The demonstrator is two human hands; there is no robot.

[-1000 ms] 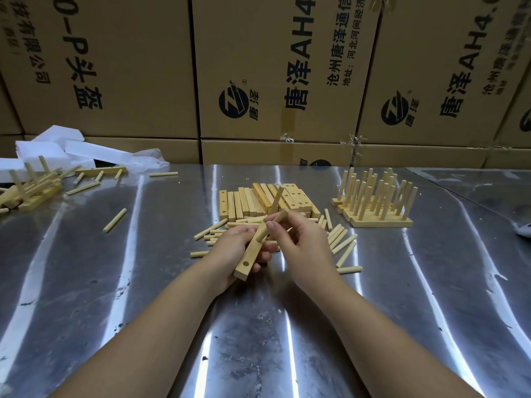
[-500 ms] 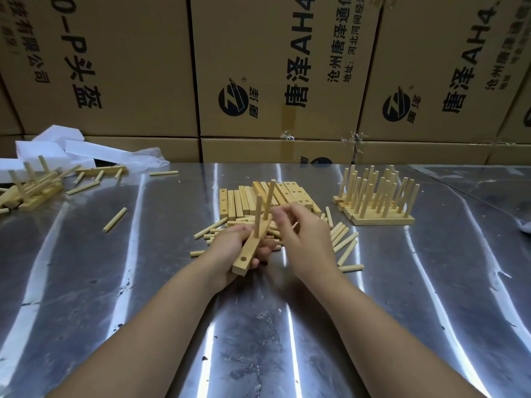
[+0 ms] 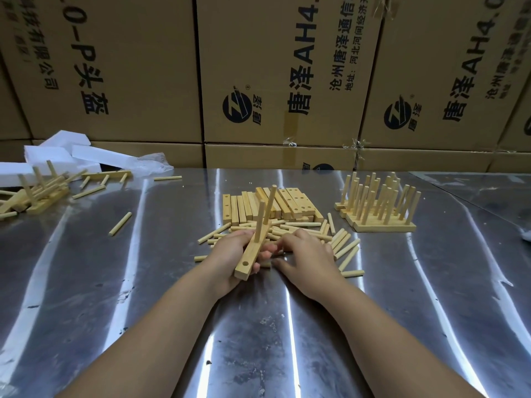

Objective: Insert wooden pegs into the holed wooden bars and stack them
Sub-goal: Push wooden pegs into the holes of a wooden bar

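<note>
While the left hand (image 3: 230,262) grips one holed bar (image 3: 253,252) at a slant above the desk (image 3: 402,297), I log stock as follows.

Bar in hand: two pegs (image 3: 265,214) standing in it, one at the middle and one at the far end; the near-end hole is empty. One peg wanted, by my count.

Right hand (image 3: 304,259): palm down on the loose pegs (image 3: 342,248) just right of the bar, fingers curled in among them. I cannot tell whether it has closed on one, as the fingertips are hidden.

Finished stock: a group of pegged bars (image 3: 379,208) set side by side at right, well apart from the hands, pegs upright. Exact count not readable.

Unfilled stock: a row of plain bars (image 3: 275,205) lying flat behind the hands, a dozen or so, some overlapping.

Loose pegs: plentiful around and under the hands; a few strays (image 3: 120,224) further left.

Far left: a second heap of bars and pegs (image 3: 31,193), toppled, beside white foam blocks (image 3: 57,153). Status unclear.

Judgement: somewhat under halfway; the present bar is nearly done, and the flat row is left to do.
</note>
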